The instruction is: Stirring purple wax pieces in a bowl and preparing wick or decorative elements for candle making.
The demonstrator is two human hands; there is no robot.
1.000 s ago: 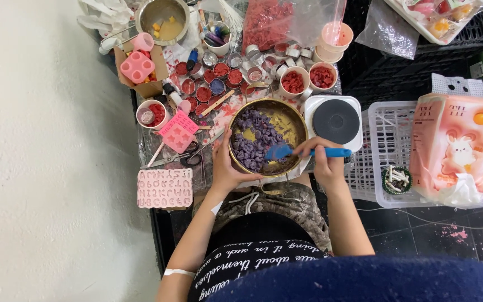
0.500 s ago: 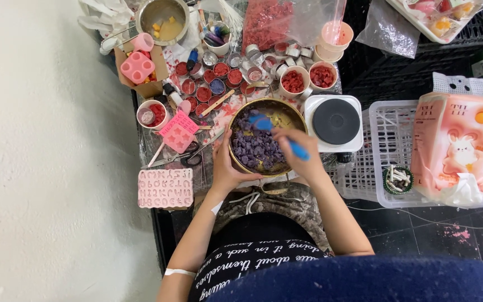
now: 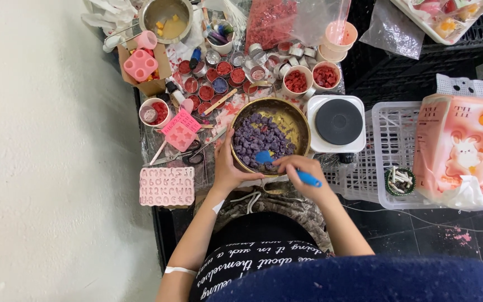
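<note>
On a crowded black table (image 3: pixel 157 235) beside a white floor, a person is stirring purple chunks (image 3: pixel 258 140) in a round metal bowl (image 3: pixel 303 120). The bowl is sitting just left of a small white hotplate (image 3: pixel 339 122) and in front of many little cups of red pieces (image 3: pixel 219 78). The left hand (image 3: pixel 227 168) is gripping the bowl's near left rim, steadying it. The right hand (image 3: pixel 303 170) is closed around a blue spatula (image 3: pixel 278 165); over the last second it has been sweeping round the bowl and is now pulling back to the near edge, blade down among the chunks. A pink letter mould (image 3: pixel 167 186) is lying to the left, untouched.
</note>
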